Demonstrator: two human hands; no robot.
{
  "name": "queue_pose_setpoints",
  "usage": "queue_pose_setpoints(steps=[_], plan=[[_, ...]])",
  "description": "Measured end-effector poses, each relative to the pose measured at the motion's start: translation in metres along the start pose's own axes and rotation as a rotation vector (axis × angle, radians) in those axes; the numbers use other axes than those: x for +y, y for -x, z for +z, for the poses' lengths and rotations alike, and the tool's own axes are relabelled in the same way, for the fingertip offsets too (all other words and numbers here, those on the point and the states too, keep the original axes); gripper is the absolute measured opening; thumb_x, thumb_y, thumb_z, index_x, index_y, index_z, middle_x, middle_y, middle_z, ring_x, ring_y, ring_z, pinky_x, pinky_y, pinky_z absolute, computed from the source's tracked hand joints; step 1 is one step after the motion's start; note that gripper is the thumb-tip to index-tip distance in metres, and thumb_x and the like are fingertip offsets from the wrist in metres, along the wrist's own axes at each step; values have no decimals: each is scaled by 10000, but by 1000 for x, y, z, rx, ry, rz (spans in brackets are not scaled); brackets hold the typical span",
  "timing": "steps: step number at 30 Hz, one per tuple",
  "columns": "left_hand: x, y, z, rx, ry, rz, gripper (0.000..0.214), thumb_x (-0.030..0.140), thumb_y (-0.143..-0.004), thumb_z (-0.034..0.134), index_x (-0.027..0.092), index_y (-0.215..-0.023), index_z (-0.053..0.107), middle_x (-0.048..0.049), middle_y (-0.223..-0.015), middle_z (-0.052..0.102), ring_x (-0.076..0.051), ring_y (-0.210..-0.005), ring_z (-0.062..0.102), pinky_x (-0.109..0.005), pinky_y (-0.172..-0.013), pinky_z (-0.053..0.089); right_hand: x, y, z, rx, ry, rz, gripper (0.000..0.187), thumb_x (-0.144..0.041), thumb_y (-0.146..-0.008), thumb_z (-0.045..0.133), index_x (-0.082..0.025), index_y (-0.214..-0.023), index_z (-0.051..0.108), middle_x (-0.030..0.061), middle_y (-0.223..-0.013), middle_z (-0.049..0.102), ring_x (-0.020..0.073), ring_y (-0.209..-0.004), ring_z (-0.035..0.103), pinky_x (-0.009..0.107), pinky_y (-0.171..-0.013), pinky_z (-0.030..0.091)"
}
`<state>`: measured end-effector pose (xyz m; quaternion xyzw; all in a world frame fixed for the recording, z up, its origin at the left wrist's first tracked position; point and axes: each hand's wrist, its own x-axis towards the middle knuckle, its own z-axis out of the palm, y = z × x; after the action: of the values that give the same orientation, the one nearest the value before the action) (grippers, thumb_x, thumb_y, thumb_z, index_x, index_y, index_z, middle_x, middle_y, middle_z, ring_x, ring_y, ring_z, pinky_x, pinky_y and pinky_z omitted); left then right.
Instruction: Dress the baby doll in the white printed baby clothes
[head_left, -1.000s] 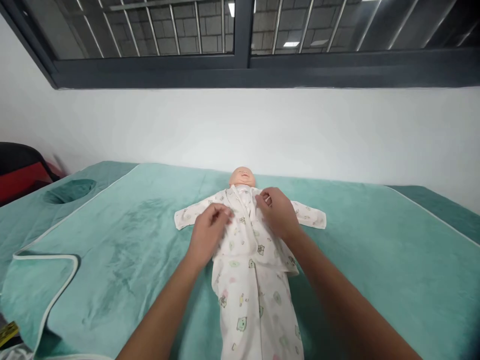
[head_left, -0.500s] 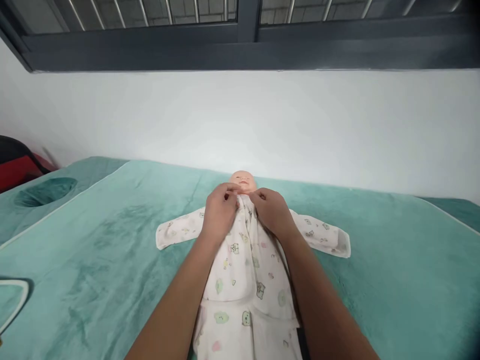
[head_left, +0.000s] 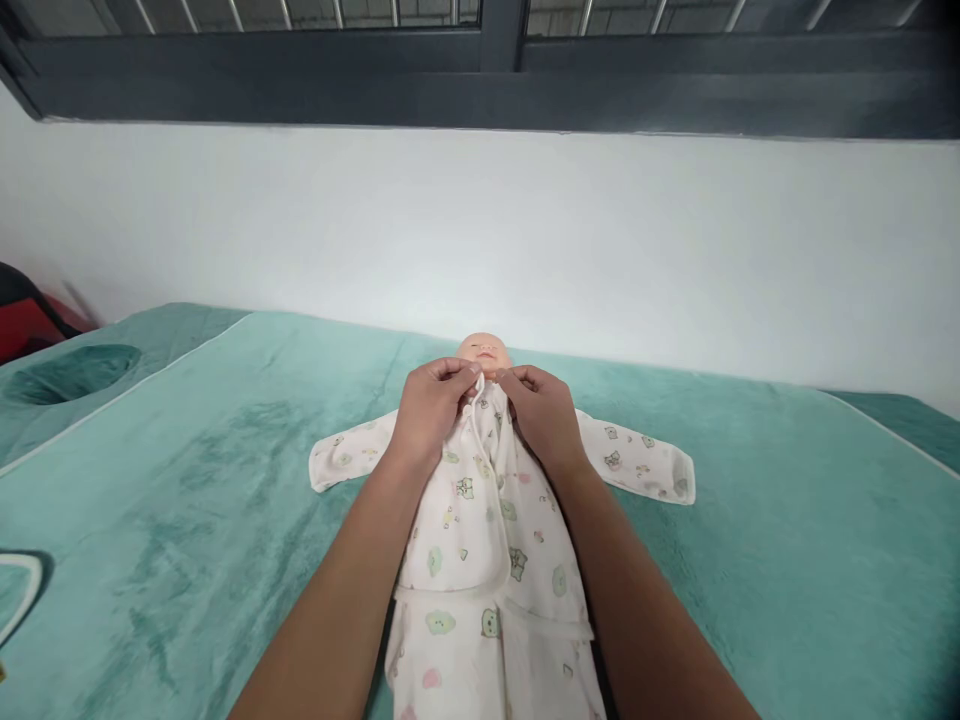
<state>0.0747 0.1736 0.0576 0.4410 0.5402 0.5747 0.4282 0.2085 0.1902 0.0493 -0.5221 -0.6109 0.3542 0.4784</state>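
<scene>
A baby doll [head_left: 484,352] lies on its back on a teal blanket [head_left: 187,470], its head toward the wall. It wears a white printed baby suit [head_left: 487,520] with both sleeves spread out sideways. My left hand [head_left: 433,410] and my right hand [head_left: 541,415] meet at the suit's neckline just below the doll's chin. Each hand pinches an edge of the front opening, fingers closed on the cloth. Both forearms run up from the bottom of the view along the doll's body.
A white wall [head_left: 480,230] stands right behind the bed, under a dark window frame [head_left: 480,80]. At far left are a round hollow in the teal cover [head_left: 71,368] and a red and black object [head_left: 26,315]. White piping [head_left: 19,590] edges the blanket at lower left.
Both hands have moved up from the doll's chest to the neckline and closed on the suit's front edges. My view has come nearer to the doll and lower.
</scene>
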Motion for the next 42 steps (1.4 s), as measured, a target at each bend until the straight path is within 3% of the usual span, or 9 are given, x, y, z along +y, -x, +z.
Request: queue_pose_setpoints(steps=[3,8,13,19,27,38,42], plan=[[7,6,4,-34,130,-43,162,305,-711,695,155,-677,645,31,-585,559,-67,-493,429,-198,-480,331,-2,1,1,-36,-7,-8,249,-415,-807,545,-197,-734,640,-19,-700,611,127,-639,479,240,-623,371],[5,4,3,-90,56,-44,132,261,-712,677,153,-639,659,33,-557,533,-63,-476,400,-207,-486,335,1,0,1,-24,61,9,234,-396,-794,565,-193,-717,652,-13,-672,605,129,-623,476,242,-612,372],[0,1,-4,-206,21,0,137,290,-742,659,160,-709,683,32,-576,530,-66,-492,399,-207,-491,324,6,1,1,-9,-92,23,244,-409,-808,561,-193,-739,653,-23,-634,571,122,-600,467,235,-595,374],[-3,0,-6,-233,125,-34,152,289,-731,681,145,-777,696,-9,-676,609,-88,-569,509,-217,-553,403,3,3,1,-41,-76,-6,240,-402,-791,584,-189,-753,688,-1,-736,636,135,-668,505,238,-633,397],[-3,-1,-5,-205,195,-110,111,210,-680,691,141,-766,684,5,-626,587,-74,-534,498,-209,-530,390,9,-1,-3,-68,-99,88,275,-455,-758,626,-189,-717,683,-23,-570,518,116,-561,436,235,-542,345],[-6,-3,-6,-220,192,-52,159,199,-663,711,157,-794,631,21,-649,589,-65,-532,479,-200,-517,373,12,-3,-2,-111,-347,177,266,-431,-682,729,-175,-755,711,-36,-552,495,92,-534,409,230,-522,339],[-8,-3,-4,-244,177,-23,167,235,-702,690,172,-837,615,20,-688,593,-76,-556,508,-206,-529,384,8,-2,-4,-127,-304,187,260,-415,-678,730,-171,-766,722,-32,-560,505,91,-532,413,229,-509,341]])
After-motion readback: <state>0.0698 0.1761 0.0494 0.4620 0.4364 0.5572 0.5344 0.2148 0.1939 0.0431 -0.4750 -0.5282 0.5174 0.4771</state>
